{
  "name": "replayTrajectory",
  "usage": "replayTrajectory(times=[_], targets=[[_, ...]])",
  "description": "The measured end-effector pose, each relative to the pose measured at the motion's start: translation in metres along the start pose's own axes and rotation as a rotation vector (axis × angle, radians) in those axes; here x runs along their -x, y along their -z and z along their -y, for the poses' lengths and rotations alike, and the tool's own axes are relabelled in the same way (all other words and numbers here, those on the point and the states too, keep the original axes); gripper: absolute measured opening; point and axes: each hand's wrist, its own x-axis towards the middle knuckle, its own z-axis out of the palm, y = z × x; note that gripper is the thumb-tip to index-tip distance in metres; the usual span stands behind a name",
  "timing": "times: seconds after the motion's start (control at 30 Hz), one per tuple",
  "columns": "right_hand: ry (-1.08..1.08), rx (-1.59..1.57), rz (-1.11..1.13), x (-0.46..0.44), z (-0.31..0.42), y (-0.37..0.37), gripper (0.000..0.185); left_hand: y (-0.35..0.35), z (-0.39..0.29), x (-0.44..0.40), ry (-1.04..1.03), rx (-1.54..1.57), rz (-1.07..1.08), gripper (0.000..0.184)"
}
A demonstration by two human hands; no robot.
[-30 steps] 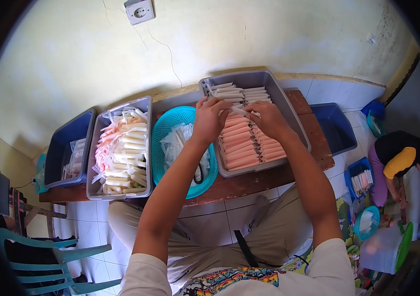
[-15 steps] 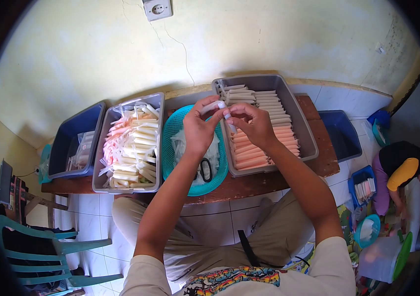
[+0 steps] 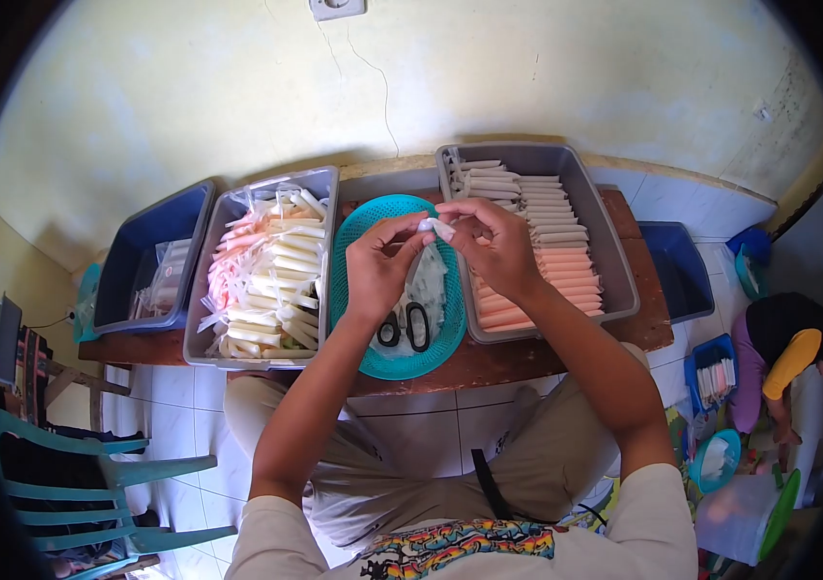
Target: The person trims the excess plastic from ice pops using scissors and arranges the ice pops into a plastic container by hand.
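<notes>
Left grey tray [image 3: 247, 363] sits just beside teal basket [image 3: 393, 371]; left hand [image 3: 377, 269] and right hand [image 3: 496, 242], both in narrow pinches, hold white plastic piece [image 3: 438, 229] above basket's far side, likely to control both ends. Scissors [image 3: 418, 327] lie handles near, probably for reach. Right forearm crosses right grey tray's [image 3: 614, 242] rim; open room above basket's near side

Soft daylight, faint wall shadows; edges curved, vignetted black.
</notes>
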Motion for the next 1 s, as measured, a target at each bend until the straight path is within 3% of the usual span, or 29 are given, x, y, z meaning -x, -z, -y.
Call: replayTrajectory(times=[0.23,0.33,0.4,0.6,1.0], targets=[[0.1,0.096,0.023,-0.007,-0.007,-0.022,0.019,0.022,-0.012,0.008,-0.043,-0.163,0.099,0.032],[0.038,0.04,-0.014,-0.008,-0.011,-0.029,0.018,0.03,-0.009,0.012,-0.055,-0.183,0.101,0.034],[-0.18,-0.025,0.023,-0.006,-0.014,-0.03,0.02,0.035,-0.006,0.015,-0.056,-0.175,0.095,0.034],[-0.341,-0.099,0.014,-0.013,-0.007,-0.032,0.027,0.046,-0.012,0.024,0.001,-0.314,0.126,0.038],[-0.344,-0.125,-0.005,-0.017,-0.013,-0.038,0.028,0.061,-0.009,0.026,-0.13,-0.464,0.089,0.039]])
